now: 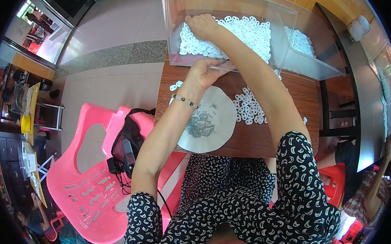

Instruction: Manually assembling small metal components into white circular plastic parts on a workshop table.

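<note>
A clear plastic bin [228,73] sits at the far end of a small brown wooden table, and a thick layer of small white plastic pieces [248,34], oval with two holes, covers its bottom. My right hand [202,26] reaches over the near wall to the bin's left side. Its fingers are curled closed above the pieces; anything in them is hidden. At the bin's near rim, my left hand [205,73] has its fingers closed over the edge. Below that wrist lies a white round dish [219,130] with many small grey pin-like bits, partly covered by my left forearm.
Loose white pieces [250,108] lie on the table [274,146] right of the dish, others at its left edge. A second clear bin [315,71] of white pieces stands at the right. A pink chair [85,196] holds a black bag [133,136] and cables. Other people sit at both sides.
</note>
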`<state>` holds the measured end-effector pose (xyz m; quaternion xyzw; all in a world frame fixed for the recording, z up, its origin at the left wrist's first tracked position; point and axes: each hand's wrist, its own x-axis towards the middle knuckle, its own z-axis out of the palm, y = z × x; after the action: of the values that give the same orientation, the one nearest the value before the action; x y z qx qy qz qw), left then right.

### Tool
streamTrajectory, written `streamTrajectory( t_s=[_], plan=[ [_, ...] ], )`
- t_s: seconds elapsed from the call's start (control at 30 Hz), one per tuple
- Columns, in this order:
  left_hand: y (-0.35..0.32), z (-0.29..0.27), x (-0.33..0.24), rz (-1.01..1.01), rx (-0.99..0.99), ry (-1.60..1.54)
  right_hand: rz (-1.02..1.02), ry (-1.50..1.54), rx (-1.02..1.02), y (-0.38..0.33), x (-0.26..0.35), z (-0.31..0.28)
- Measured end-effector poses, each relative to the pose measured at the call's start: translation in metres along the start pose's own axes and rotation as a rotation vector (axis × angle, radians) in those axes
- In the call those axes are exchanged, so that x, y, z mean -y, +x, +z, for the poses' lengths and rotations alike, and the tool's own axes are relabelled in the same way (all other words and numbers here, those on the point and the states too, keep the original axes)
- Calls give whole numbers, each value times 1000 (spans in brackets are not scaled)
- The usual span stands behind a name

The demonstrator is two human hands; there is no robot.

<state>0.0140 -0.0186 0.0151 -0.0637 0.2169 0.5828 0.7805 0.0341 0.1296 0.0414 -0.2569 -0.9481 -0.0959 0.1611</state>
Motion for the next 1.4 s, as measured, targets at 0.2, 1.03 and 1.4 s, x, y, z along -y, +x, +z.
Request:
streamTrajectory(
  t_s=[0.2, 1.03, 1.4],
  plan=[
    [9, -19, -2, 13, 56, -34, 9, 35, 57, -1, 3, -6],
    [12, -7, -10, -3, -78, -31, 258, 348, -86, -357, 81, -91],
    [12, -6, -9, -7, -69, 24, 245, 503, -131, -354, 70, -103]
  ],
)
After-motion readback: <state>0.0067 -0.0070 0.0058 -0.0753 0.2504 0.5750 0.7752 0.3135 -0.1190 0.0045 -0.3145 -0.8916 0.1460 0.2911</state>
